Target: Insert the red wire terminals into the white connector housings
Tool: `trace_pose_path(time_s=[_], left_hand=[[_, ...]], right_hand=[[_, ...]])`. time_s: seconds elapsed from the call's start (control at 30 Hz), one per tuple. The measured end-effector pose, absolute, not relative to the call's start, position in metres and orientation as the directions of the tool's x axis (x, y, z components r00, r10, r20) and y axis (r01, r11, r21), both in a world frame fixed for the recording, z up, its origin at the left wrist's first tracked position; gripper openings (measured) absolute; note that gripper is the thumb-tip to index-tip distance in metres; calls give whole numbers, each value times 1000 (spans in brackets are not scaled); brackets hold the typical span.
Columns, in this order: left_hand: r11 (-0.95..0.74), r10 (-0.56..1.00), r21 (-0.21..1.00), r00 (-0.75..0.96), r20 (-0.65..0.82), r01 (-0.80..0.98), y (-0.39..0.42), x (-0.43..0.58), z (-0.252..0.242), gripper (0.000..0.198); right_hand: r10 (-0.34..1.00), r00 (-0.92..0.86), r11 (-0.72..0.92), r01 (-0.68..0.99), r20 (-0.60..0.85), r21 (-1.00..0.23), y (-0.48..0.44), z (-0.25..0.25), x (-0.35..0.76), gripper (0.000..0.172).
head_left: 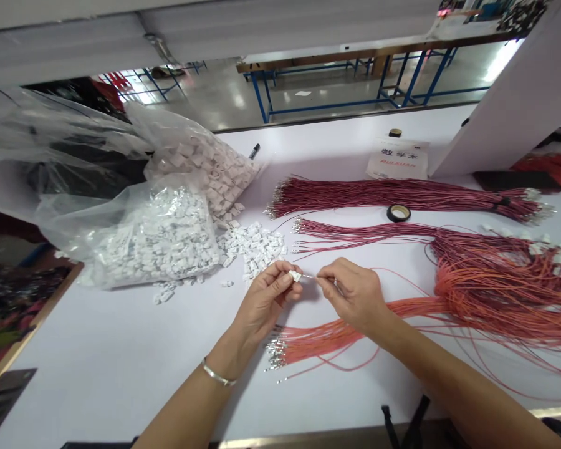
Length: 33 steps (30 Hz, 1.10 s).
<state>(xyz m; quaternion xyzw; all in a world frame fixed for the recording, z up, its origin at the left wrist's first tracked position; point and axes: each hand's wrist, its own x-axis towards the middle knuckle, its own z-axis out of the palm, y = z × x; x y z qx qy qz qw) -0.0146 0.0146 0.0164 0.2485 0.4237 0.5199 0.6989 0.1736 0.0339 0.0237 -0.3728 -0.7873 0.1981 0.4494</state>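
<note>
Both hands met mid-table, a housing and a wire end btwn them.

L hand (266, 299) gripped a small white connector housing (295, 275) btwn thumb & fingertips, w/ a silver bracelet (217, 376) at the wrist. R hand (353, 296) was closed in a pinch on a thin wire end (308, 276). Its metal tip pointed left at the housing, just beside it; contact too small to tell. The housing was held above the white table (121, 349), centre, just near of a loose pile of white housings (257, 244). An orange wire bundle (336, 333) lay below the R hand, terminals to the left. A clear bag of housings (154, 237) sat far left. Dark red wire bundles (393, 193) lay far right w/ a black tape roll (398, 213) btwn them.
</note>
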Motion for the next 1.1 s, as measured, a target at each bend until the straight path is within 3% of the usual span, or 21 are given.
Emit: trace_pose_path(time_s=[0.2, 0.47, 1.1], left_hand=[[375, 917, 766, 88, -389, -522, 14, -11, 13, 31], [377, 916, 786, 74, -394, -489, 13, -9, 12, 25], [380, 920, 823, 83, -382, -422, 12, -8, 9, 25]], right_hand=[[755, -304, 654, 411, 581, -635, 29, 5, 177, 15], [752, -293, 657, 397, 590, -641, 28, 4, 175, 15], [810, -302, 586, 375, 503, -718, 28, 2, 175, 15]])
